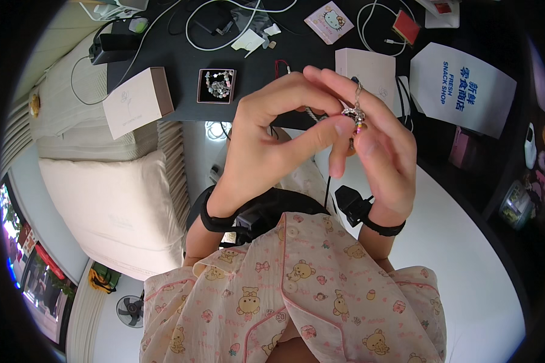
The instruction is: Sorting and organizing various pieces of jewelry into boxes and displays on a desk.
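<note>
Both hands are raised together over the near edge of the dark desk. Between their fingertips is a silver chain bracelet [357, 113] with small colored beads and a clasp end. My left hand [272, 136] pinches its metal part between thumb and index finger. From the other side, my right hand [388, 145] holds it with the thumb near the beads and the fingers behind the chain. Part of the bracelet is hidden by the fingers. A small open box [200, 97] on the desk holds another beaded bracelet [219, 85]. A red cord [278, 68] lies just behind my left hand.
A pale box [134, 102] stands at the desk's left edge, another pale box [365, 66] behind my right hand. A printed white paper bag [463, 88] lies at right. Farther back are a cartoon card box [329, 22], white cables [188, 34] and paper scraps [249, 41].
</note>
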`<act>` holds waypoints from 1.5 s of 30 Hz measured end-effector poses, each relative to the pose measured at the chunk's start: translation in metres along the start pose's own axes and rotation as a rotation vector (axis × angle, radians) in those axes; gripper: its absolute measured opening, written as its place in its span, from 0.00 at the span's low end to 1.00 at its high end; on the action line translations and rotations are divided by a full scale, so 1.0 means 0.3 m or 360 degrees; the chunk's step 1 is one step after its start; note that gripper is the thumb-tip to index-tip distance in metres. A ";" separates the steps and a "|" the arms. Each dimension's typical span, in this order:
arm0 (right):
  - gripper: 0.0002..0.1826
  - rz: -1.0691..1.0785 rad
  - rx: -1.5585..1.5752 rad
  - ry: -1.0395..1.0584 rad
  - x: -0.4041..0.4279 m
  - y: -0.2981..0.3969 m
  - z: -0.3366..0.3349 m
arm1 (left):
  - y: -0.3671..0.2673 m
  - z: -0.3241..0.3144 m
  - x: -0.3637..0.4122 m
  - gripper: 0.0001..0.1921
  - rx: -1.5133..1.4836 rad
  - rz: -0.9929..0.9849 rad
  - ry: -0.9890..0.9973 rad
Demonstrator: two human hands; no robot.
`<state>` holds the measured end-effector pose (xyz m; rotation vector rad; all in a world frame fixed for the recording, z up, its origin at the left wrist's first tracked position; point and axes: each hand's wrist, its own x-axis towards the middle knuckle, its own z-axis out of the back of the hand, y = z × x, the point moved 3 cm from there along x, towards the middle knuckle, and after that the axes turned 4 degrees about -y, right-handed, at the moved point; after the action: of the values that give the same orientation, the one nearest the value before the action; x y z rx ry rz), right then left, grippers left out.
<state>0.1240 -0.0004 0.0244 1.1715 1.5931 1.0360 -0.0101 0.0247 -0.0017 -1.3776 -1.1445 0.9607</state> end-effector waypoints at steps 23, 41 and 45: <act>0.06 -0.0022 -0.0434 -0.0129 -0.003 -0.003 0.065 | -0.036 0.016 -0.015 0.04 0.0236 0.0006 0.0147; 0.08 0.0264 -0.0789 0.0089 0.014 -0.026 0.030 | 0.000 0.047 -0.048 0.03 -0.0162 0.0310 0.0245; 0.07 0.0296 -0.0804 0.0078 0.017 -0.027 0.026 | -0.031 0.045 -0.038 0.02 0.0176 0.0060 0.0289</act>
<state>0.1287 0.0037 0.0137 0.9573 1.1703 1.4924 -0.0270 0.0166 0.0054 -1.3710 -0.9191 0.8928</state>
